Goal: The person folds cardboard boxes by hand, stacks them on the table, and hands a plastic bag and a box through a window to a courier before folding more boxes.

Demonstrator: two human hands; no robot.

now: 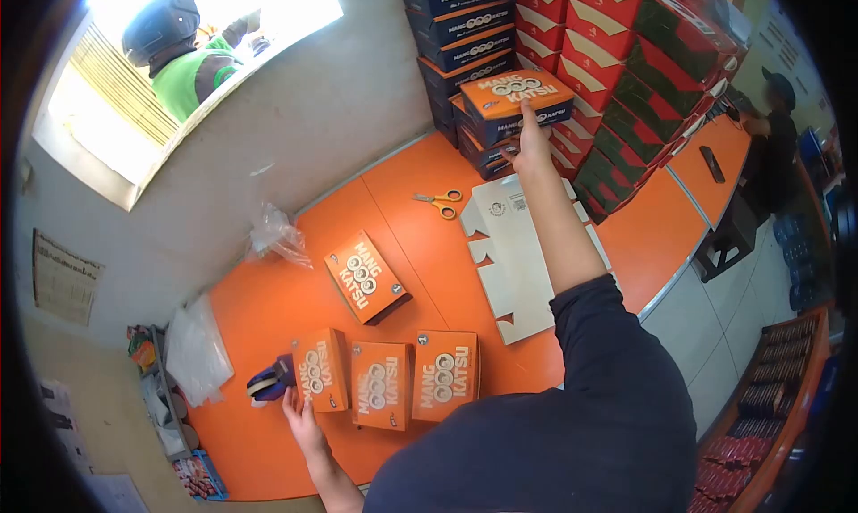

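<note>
A worker's right hand (pixel 534 147) reaches across an orange table (pixel 259 316) to an orange-topped box (pixel 517 88), which sits above a short pile of boxes (pixel 487 153) beside the tall dark stack (pixel 460 26) and the red boxes (pixel 572 53). One finger or thumb lies against the box's near face; the others are largely hidden, so whether they grip beneath cannot be told. Sound handling here would mean a level box, its edges square with the pile below, and a flat, light push that spares the cardboard from dents. The forearm passes over a flat carton (pixel 514 254), with scissors (pixel 438 202) lying nearby, so a high elbow seems wise. The left hand (pixel 306 425), its fingers loosely apart, is at the tape dispenser (pixel 270 381) beside a row of three boxes (pixel 382 385); whether it touches the dispenser is unclear. A steady left hand there should help balance the long reach.
</note>
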